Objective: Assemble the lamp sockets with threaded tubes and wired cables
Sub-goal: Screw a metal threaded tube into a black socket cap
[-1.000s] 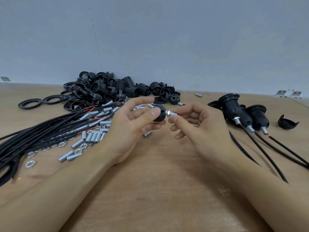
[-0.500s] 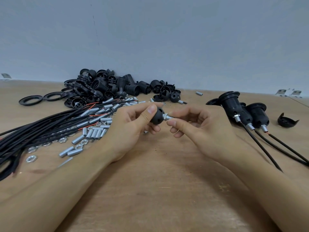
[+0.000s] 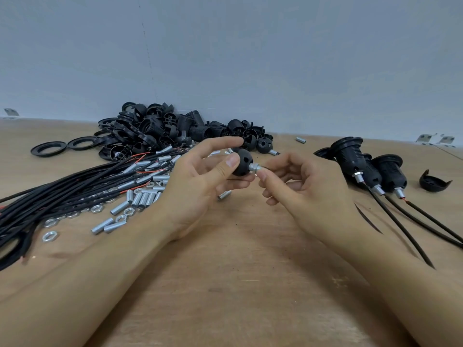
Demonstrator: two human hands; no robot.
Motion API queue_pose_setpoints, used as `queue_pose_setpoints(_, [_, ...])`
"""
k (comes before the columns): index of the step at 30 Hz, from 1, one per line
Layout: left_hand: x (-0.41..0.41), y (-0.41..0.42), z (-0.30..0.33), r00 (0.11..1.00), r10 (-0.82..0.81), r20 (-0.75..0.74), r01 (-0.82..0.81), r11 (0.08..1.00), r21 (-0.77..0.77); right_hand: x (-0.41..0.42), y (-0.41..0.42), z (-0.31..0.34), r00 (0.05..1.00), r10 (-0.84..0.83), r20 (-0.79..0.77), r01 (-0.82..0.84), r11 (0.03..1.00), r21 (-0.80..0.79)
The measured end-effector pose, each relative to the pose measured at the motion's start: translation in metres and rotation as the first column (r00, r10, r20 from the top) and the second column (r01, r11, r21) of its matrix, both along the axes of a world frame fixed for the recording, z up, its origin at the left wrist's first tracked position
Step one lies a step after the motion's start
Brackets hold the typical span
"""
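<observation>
My left hand (image 3: 198,181) grips a round black socket cap (image 3: 242,162) between thumb and fingers, held above the table's middle. A short silver threaded tube (image 3: 255,168) sticks out of the cap's right side. My right hand (image 3: 308,189) pinches that tube's end with thumb and forefinger. A pile of black socket parts (image 3: 170,131) lies at the back. Black wired cables (image 3: 75,186) fan out on the left, with loose threaded tubes (image 3: 140,199) and nuts (image 3: 50,236) beside them.
Three assembled sockets with cables (image 3: 370,169) lie at the right, with a loose black cap (image 3: 433,182) beyond them. Two black rings (image 3: 48,149) lie at the far left. The wooden table (image 3: 238,284) meets a grey wall behind the pile.
The cap has turned in my left hand, so its side hole now faces me. My right fingers have shifted on the tube and both hands sit slightly higher.
</observation>
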State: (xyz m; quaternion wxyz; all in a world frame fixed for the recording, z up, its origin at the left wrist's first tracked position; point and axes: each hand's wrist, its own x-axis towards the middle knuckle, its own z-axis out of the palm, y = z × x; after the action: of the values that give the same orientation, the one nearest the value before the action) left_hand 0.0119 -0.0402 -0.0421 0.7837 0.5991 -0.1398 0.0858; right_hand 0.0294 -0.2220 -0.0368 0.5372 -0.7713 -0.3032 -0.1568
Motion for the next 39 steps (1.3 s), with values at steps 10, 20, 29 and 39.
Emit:
queue_pose_setpoints(10, [-0.0013, -0.0033, 0.0021, 0.997, 0.07, -0.043, -0.066, 0.993, 0.094, 0.0016, -0.0014, -0.0002, 0.992, 0.079, -0.1, -0.069, 0.993, 0.1])
queue_pose_setpoints(20, [-0.0046, 0.0013, 0.0018, 0.999, 0.027, 0.023, -0.03, 0.992, 0.12, 0.0017, -0.0011, 0.0035, 0.976, 0.077, -0.206, -0.054, 0.992, 0.116])
queue_pose_setpoints(29, [-0.0051, -0.0022, 0.0038, 1.0, 0.01, 0.026, -0.013, 0.995, 0.097, -0.0016, 0.0011, 0.0049, 0.922, 0.003, -0.386, 0.026, 0.997, 0.071])
queue_pose_setpoints(39, [-0.006, -0.0062, 0.0043, 0.999, 0.016, 0.027, -0.019, 0.994, 0.11, -0.0011, 0.0008, 0.0037, 0.938, 0.05, -0.342, -0.049, 0.999, 0.012])
